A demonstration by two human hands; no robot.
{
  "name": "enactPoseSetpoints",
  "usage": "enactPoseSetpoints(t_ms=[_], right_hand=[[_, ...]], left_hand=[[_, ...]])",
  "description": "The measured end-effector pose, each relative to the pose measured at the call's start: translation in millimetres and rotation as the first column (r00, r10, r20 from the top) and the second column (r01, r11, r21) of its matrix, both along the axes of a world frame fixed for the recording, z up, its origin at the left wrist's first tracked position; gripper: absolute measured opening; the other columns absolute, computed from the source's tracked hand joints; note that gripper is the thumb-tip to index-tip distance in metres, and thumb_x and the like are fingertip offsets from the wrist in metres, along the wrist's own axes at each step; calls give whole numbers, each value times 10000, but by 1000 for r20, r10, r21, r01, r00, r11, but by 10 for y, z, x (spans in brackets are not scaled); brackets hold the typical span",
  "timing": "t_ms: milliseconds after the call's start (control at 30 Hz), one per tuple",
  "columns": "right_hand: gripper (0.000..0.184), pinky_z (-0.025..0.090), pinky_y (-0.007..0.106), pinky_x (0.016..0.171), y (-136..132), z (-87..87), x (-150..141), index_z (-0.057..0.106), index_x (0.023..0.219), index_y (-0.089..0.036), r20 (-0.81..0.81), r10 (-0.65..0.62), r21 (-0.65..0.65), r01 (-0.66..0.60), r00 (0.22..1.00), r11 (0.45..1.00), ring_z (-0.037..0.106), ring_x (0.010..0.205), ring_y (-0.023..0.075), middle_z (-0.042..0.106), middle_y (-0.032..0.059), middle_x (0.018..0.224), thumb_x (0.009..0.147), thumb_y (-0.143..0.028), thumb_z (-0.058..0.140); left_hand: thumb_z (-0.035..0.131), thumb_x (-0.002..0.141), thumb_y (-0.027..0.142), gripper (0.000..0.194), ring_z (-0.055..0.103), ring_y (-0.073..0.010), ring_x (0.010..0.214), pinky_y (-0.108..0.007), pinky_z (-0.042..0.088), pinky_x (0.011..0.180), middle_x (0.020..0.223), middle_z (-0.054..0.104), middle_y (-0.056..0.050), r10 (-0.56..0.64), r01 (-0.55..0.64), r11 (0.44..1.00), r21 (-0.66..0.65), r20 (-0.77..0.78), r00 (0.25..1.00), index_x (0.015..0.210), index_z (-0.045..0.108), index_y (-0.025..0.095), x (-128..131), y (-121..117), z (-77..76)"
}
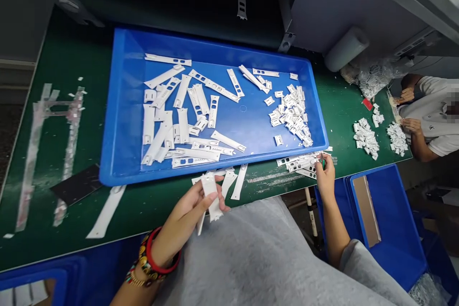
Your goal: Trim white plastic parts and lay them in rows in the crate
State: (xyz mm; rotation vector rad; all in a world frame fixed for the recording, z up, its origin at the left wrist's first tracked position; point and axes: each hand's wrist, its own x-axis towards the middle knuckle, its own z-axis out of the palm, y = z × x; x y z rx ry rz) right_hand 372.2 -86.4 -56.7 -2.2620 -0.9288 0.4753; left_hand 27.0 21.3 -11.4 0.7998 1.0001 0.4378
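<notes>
Two hands over the near edge of the counter. Left hand (190,205), at seven o'clock: fingers closed around one white plastic strip (209,191), its length held upright across the palm side, with two more loose strips (229,182) just beside it. Right hand (324,177), at four o'clock: fingers pinched on a loose bunch of white strips (299,162), lying on the green counter (82,57) just beside the corner of one blue plastic tray (215,52). Inside the tray, about thirty long white strips (182,119) toward nine o'clock and one heap of small white clips (290,114) toward three o'clock. One more strip (105,213) flat on the counter near the tray's lower left corner. At two o'clock, two hands of a co-worker (411,126), near two heaps of clips (366,137) on the counter. At five o'clock, below the counter, stacked blue crates (387,205).
</notes>
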Motion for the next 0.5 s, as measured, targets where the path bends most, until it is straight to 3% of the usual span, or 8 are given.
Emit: enactPoseSetpoints(t_ms=[133, 267, 400, 500], right_hand=[[368, 389, 298, 677, -57, -64, 3, 553, 1094, -167, 139, -83, -78, 94, 987, 992, 471, 637, 169, 602, 42, 842, 831, -396, 435], [424, 404, 309, 662, -36, -92, -15, 551, 1189, -153, 208, 33, -164, 1, 977, 986, 488, 597, 174, 628, 66, 850, 880, -416, 426], [437, 444, 358, 746, -37, -86, 29, 547, 1228, -155, 320, 175, -240, -99, 931, 966, 564, 803, 233, 597, 136, 1019, 896, -410, 422], [408, 449, 379, 750, -41, 31, 57, 538, 1192, -158, 352, 222, -306, -112, 909, 945, 558, 841, 248, 539, 155, 1078, 886, -409, 438]], left_hand=[[719, 739, 462, 399, 620, -187, 588, -287, 485, 564, 607, 652, -16, -95, 98, 995, 27, -83, 992, 952, 542, 175, 28, 28, 40], [760, 677, 470, 404, 562, -161, 459, -271, 447, 466, 541, 651, -7, -79, 80, 997, 6, -153, 985, 857, 540, 183, 44, 28, 69], [753, 679, 461, 373, 547, -146, 444, -250, 417, 424, 536, 648, -9, -48, 54, 998, 40, -134, 990, 825, 569, 171, 43, 5, 66], [735, 700, 453, 347, 530, -130, 436, -238, 405, 417, 548, 648, -9, -11, 18, 998, 58, -123, 992, 813, 575, 168, 24, -20, 50]])
